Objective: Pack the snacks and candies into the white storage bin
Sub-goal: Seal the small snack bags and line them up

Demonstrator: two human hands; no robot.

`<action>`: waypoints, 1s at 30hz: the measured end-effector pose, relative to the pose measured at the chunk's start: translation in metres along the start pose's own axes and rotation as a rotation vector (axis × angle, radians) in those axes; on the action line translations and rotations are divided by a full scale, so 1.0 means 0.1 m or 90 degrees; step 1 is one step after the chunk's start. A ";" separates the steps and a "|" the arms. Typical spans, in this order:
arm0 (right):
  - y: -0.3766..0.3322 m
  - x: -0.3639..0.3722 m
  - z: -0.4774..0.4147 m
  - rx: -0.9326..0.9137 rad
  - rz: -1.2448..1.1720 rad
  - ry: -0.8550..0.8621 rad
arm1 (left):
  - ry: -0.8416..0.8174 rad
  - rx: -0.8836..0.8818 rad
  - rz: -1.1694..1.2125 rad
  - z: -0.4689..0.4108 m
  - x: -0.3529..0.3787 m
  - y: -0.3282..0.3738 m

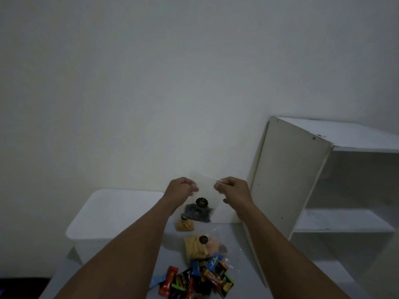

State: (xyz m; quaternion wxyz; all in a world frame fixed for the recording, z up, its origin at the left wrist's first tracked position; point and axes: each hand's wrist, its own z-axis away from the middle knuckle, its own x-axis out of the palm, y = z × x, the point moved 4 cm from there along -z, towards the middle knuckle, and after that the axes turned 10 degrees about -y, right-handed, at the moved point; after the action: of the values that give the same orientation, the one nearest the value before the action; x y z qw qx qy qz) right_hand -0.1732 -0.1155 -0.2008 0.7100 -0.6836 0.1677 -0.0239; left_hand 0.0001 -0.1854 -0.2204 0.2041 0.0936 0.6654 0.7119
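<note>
two hands, left (pixel 183 189) and right (pixel 232 189), pinch a clear snack bag (pixel 199 209) above the table (pixel 241 244).

We record a dim, underexposed frame with a cool grey-blue cast. No lamp is in view, and the light falls soft and even. The wall (pixel 151 83) darkens toward the corners at 10 and 2 o'clock. A soft shadow lies under the white storage bin (pixel 112 212) on its 7 o'clock side. Small glare spots mark the top edge of the clear bag (pixel 205 190) just below centre, and the foil wrappers (pixel 194 281) at 6 o'clock. Wide-angle distortion tilts the shelf unit (pixel 323 190) at 3 o'clock, and its edges splay outward. We find fine detail soft and grainy throughout; most wrapper print is unreadable.
</note>
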 end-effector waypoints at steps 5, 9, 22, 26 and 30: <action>-0.23 -0.05 0.11 -0.043 0.023 -0.027 | -0.023 0.050 0.064 0.12 0.00 0.22; -0.39 -0.13 0.15 -0.092 0.070 -0.033 | -0.075 0.040 0.160 0.17 0.06 0.33; -0.89 -0.29 0.07 -0.161 0.082 -0.055 | -0.048 0.139 0.181 0.17 0.06 0.86; -0.97 -0.32 -0.01 -0.182 0.053 -0.065 | -0.022 0.147 0.200 0.09 0.07 0.96; -0.97 -0.35 -0.10 -0.155 -0.061 -0.090 | -0.006 0.162 0.198 0.03 0.04 1.10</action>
State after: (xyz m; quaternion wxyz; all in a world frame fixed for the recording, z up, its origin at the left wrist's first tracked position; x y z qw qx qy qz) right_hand -0.1896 -0.1220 -0.0985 0.6299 -0.7719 0.0860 0.0109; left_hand -0.0204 -0.1849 -0.1125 0.0811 0.2238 0.7265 0.6446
